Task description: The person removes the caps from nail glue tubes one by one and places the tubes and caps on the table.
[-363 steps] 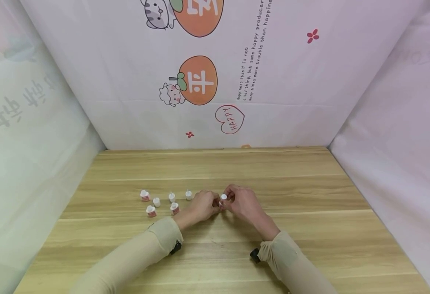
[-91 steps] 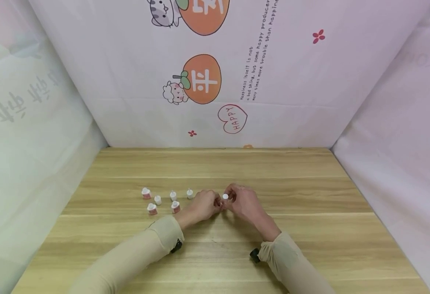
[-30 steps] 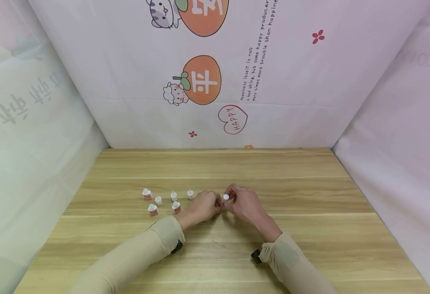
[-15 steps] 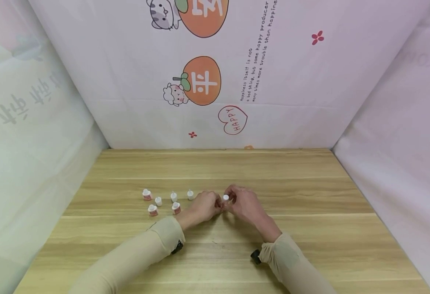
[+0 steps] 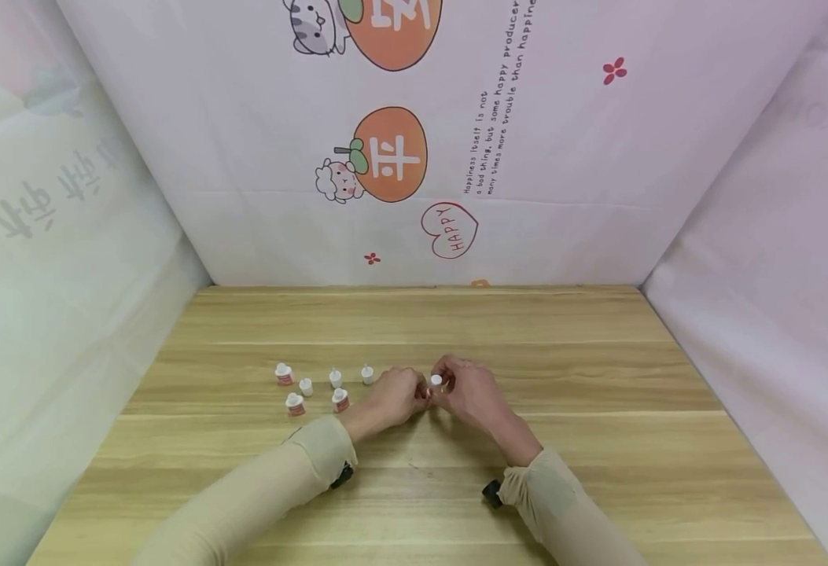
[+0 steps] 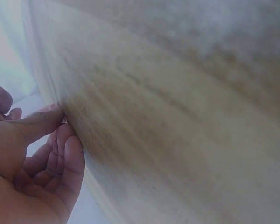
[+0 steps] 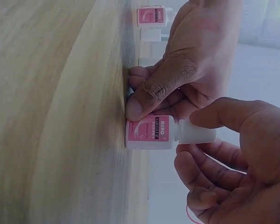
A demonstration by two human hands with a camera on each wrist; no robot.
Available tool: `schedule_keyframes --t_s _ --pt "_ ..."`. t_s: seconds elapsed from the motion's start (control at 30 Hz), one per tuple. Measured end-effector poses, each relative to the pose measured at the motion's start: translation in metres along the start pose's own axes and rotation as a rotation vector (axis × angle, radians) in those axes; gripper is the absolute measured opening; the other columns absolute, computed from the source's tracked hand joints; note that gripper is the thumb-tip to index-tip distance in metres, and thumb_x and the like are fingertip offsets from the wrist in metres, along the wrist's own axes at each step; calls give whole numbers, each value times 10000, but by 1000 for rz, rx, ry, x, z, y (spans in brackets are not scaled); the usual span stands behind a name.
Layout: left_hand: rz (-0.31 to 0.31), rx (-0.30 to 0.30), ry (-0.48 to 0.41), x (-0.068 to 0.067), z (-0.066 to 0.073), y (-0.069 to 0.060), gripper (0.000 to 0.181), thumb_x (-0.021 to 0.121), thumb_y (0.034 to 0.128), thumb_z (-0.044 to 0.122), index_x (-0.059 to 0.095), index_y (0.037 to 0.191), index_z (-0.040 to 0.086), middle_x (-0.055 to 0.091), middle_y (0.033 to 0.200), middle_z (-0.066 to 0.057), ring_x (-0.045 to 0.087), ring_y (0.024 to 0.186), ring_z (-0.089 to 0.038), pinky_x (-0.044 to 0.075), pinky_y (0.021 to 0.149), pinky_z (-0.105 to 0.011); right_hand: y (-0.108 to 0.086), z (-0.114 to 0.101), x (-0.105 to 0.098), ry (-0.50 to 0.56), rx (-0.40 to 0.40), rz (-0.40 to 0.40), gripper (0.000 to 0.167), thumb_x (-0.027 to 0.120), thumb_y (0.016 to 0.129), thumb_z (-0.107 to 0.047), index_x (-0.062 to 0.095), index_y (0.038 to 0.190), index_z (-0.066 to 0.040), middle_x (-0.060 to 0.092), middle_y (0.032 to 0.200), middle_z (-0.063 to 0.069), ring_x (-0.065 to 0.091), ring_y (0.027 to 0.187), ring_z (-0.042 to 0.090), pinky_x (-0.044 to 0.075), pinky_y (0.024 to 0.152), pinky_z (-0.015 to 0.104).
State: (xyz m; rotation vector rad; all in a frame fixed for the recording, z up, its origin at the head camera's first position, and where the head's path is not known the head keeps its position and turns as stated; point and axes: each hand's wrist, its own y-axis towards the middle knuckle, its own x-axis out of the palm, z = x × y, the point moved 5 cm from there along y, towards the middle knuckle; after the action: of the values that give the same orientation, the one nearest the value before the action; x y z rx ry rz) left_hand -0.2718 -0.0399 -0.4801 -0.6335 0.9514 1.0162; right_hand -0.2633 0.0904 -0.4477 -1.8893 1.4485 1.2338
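A small white nail glue bottle (image 7: 150,133) with a pink label stands upright on the wooden table between both hands. My left hand (image 5: 395,395) holds it low down, thumb and fingers against the label side, knuckles near the tabletop. From the other side my right hand (image 5: 473,393) pinches the bottle's white cap (image 7: 196,132) between thumb and fingers. The cap sits over the neck, with a narrow bit of neck showing below it. From the head view only the cap's round top shows; fingers cover most of the bottle. The left wrist view hides the bottle behind the left hand (image 6: 42,172).
Left of the hands stand three more bottles: one farther back (image 5: 285,376), a bottle nearer me (image 5: 295,406) and a bottle beside the left wrist (image 5: 340,401). Three loose white caps, a left cap (image 5: 306,387), a middle cap (image 5: 336,380) and a right cap (image 5: 367,376), stand among them.
Both hands stay at the same spot around the bottle and its cap, with only slight finger shifts. The loose bottles and caps keep their arrangement; the head view has shifted slightly.
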Motion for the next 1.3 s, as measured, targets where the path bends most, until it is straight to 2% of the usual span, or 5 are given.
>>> schedule_keyframes --t_s 0.13,0.37,0.63,0.97,1.3 --pt "-8 0 4 0 1 1 82 743 893 223 730 869 146 698 789 42 590 695 -84 491 662 -244 0 1 0 1 -6 9 224 810 815 -195 652 968 -153 680 833 -28 609 763 126 486 712 309" --pt "-7 3 11 1 1 1 84 746 893 229 735 873 148 703 802 45 592 706 -78 488 662 -243 -1 2 -1 7 32 -3 195 805 828 -223 639 923 -182 658 808 -49 571 729 98 468 690 299" --pt "-1 -5 7 0 2 0 90 747 890 221 727 848 144 692 780 38 580 688 -84 483 650 -246 -1 -1 -1 -16 -1 -9 219 805 820 -207 656 975 -170 667 831 -44 593 761 109 479 707 299" --pt "-9 -9 2 -1 2 0 94 747 894 212 721 844 136 688 767 41 559 660 -72 469 625 -235 -1 0 -2 -3 18 13 199 807 827 -229 645 933 -184 659 812 -53 571 733 88 476 687 292" --pt "-8 -7 7 -1 2 0 102 741 896 205 717 830 130 689 758 32 557 655 -77 471 632 -239 -1 -1 -3 -18 -4 10 229 812 821 -228 651 974 -173 675 832 -39 588 749 96 480 689 287"
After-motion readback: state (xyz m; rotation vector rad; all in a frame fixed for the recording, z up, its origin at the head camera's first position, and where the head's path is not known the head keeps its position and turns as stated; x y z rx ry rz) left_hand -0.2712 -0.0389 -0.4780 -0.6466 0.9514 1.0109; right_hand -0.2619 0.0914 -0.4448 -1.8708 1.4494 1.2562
